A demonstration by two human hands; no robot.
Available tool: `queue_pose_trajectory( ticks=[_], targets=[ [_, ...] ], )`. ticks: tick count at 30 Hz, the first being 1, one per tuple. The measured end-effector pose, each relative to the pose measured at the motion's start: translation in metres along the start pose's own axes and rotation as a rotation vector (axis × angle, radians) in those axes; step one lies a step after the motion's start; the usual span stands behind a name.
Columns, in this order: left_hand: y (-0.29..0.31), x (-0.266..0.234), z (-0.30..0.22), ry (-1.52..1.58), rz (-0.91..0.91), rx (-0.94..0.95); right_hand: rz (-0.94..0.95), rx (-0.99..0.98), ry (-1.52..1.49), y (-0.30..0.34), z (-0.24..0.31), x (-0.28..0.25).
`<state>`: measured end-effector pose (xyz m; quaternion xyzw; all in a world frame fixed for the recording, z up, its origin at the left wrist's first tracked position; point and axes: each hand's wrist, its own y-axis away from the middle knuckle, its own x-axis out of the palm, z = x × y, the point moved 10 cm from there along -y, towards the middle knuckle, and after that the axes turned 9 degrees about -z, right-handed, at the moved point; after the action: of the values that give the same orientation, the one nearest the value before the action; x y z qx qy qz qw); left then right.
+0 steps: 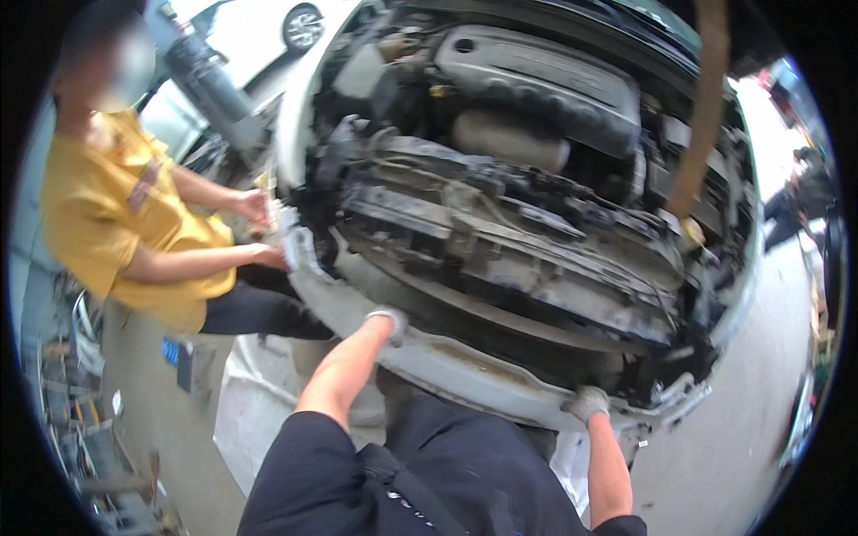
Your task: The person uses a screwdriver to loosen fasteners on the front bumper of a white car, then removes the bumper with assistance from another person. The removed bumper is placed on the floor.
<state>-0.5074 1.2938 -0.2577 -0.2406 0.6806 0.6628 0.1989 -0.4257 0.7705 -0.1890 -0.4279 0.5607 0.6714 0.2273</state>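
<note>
A pale front bumper cover (469, 373) curves across the front of a car whose engine bay is exposed. My left hand (391, 324), in a light knitted glove, grips its upper edge left of the middle. Farther right, my right hand (587, 404), gloved alike, is closed over the same edge. The fingertips of both hands are partly hidden behind the edge. Between the cover and the radiator support (527, 268) runs a dark gap, crossed by a curved crossbeam (500, 308).
At the left a person in a yellow shirt (147, 223) has both hands at the cover's left end. A brown post (702, 116) rises from the engine bay's right side. The engine cover (541, 76) lies farther back. Metal parts (89, 438) clutter the lower left floor.
</note>
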Motion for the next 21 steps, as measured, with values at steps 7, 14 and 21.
queue_pose_trajectory(
  ticks=[7,14,21],
  targets=[
    [-0.004,-0.011,0.017,-0.031,-0.066,-0.036,0.056,0.057,0.011,-0.022,-0.001,-0.022],
    [-0.005,-0.053,0.012,-0.043,-0.114,-0.019,-0.023,0.058,-0.059,-0.036,-0.007,-0.017],
    [-0.019,-0.045,0.014,-0.022,-0.139,0.032,0.026,0.012,-0.036,-0.041,-0.005,-0.028]
  ],
)
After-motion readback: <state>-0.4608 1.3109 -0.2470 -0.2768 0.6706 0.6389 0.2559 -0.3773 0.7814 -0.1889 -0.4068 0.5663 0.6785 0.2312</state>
